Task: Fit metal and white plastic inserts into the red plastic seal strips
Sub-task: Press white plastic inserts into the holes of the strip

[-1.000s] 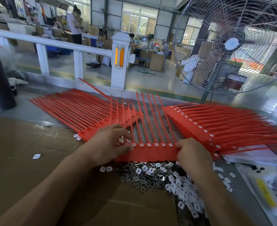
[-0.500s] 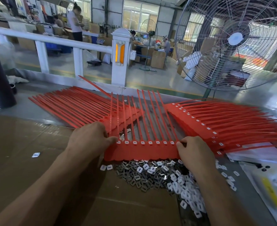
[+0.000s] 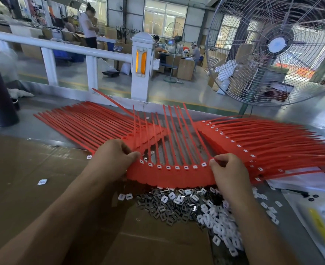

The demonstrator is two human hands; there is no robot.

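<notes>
Both hands, left and right, gripped the ends of one red strip panel, raised above the loose inserts near the worktop's front edge. Its visible sockets held white inserts; the left stack appeared unfilled.

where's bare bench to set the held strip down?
Free: brown cardboard left of the left hand, bar one stray insert. Crowded: insert pile under the held strip, red stacks far left and right, bagged items at the right edge.
</notes>
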